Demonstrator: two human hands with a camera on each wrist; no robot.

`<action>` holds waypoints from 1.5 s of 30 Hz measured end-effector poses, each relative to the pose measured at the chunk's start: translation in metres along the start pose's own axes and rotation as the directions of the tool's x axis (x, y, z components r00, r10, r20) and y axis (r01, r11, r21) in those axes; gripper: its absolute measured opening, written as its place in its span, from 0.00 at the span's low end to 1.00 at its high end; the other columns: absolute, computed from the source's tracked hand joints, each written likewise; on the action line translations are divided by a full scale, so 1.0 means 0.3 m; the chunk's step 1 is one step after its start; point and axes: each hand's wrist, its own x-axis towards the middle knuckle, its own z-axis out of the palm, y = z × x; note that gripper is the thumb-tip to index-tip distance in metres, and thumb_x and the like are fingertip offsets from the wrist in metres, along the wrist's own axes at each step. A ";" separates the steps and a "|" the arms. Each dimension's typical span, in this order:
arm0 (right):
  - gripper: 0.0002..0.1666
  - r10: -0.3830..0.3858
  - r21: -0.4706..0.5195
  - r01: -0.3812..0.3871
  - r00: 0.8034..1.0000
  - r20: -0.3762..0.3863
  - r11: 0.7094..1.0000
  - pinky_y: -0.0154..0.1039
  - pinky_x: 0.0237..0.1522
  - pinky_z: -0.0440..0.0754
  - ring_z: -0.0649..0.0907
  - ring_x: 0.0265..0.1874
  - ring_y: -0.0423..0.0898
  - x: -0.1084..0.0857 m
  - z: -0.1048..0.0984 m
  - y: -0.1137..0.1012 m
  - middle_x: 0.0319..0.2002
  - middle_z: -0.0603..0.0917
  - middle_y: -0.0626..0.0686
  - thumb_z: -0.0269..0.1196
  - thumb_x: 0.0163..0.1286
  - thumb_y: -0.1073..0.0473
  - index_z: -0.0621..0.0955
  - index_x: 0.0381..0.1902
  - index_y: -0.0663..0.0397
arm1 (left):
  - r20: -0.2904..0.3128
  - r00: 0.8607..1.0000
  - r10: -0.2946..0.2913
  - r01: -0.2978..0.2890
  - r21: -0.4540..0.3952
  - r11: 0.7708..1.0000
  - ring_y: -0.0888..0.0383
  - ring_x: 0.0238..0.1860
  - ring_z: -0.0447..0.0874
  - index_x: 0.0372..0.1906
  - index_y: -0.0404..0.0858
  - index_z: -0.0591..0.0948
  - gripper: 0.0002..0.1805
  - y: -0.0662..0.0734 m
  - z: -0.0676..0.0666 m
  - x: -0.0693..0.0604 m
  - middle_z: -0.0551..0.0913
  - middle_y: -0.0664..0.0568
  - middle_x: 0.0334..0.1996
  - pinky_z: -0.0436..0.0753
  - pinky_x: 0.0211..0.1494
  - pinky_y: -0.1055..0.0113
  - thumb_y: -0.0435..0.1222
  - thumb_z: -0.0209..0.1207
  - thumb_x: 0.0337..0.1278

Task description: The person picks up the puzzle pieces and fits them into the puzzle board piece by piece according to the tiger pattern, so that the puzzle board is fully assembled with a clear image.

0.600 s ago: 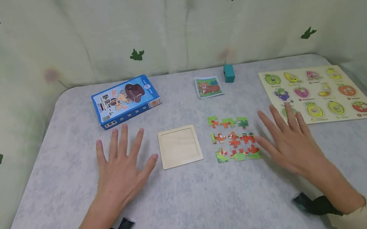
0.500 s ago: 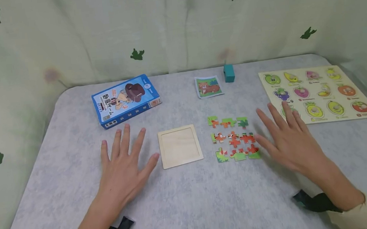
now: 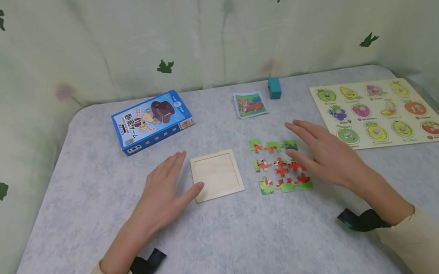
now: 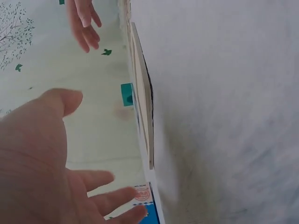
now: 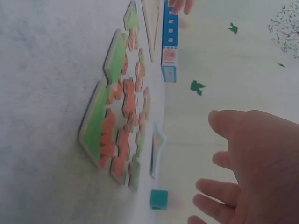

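A square wooden puzzle frame point(image 3: 216, 175) lies flat in the middle of the table. My left hand point(image 3: 165, 194) hovers at its left side, fingers extended and thumb near its edge, holding nothing. Right of the frame, several jigsaw pieces point(image 3: 280, 166) with orange and green printing lie in loose rows. My right hand point(image 3: 327, 154) is above their right side, fingers fairly straight, partly covering the rightmost pieces in the head view. In the right wrist view the pieces point(image 5: 124, 107) lie apart from that hand, which grips nothing.
A blue game box point(image 3: 152, 121) lies at the back left. A small bear picture card point(image 3: 250, 104) and a teal block point(image 3: 274, 88) are at the back centre. A wooden fruit puzzle board point(image 3: 381, 113) lies on the right, near the right hand. A curtain hangs behind the table.
Both hands have moved inward and turned, the left toward the wooden frame and the right over the edge of the jigsaw pieces. Their spread fingers have come closer together. The objects stay put.
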 end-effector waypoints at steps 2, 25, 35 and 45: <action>0.43 0.007 0.021 -0.007 1.000 0.006 1.000 0.66 0.70 0.71 0.66 0.76 0.60 0.022 0.006 -0.003 0.79 0.64 0.58 0.62 0.76 0.43 0.61 0.82 0.44 | 0.011 1.000 0.016 -0.016 -0.009 1.000 0.39 0.80 0.55 0.81 0.39 0.59 0.50 -0.003 0.007 0.011 0.61 0.40 0.80 0.56 0.78 0.33 0.64 0.58 0.66; 0.36 -0.209 0.456 0.128 0.969 0.132 0.881 0.53 0.68 0.79 0.78 0.67 0.54 0.265 0.055 -0.013 0.69 0.77 0.57 0.65 0.75 0.54 0.68 0.76 0.55 | 0.064 0.984 0.169 -0.161 -0.108 0.981 0.42 0.81 0.53 0.78 0.36 0.66 0.58 -0.034 0.063 0.074 0.64 0.43 0.79 0.47 0.81 0.35 0.59 0.76 0.45; 0.29 -0.205 0.524 0.083 0.962 0.180 0.848 0.53 0.65 0.81 0.81 0.62 0.54 0.305 0.109 0.003 0.64 0.82 0.56 0.66 0.74 0.58 0.75 0.70 0.57 | 0.016 0.973 0.230 -0.228 -0.066 0.971 0.45 0.79 0.59 0.78 0.35 0.66 0.61 -0.034 0.094 0.082 0.66 0.43 0.78 0.50 0.82 0.39 0.62 0.76 0.42; 0.25 -0.253 0.358 0.189 0.957 0.139 0.914 0.50 0.59 0.83 0.83 0.55 0.50 0.293 0.148 0.049 0.60 0.85 0.53 0.71 0.70 0.56 0.83 0.63 0.54 | -0.023 0.969 0.246 -0.247 -0.038 0.968 0.44 0.79 0.60 0.78 0.37 0.67 0.60 -0.033 0.105 0.080 0.66 0.44 0.78 0.56 0.81 0.40 0.66 0.74 0.43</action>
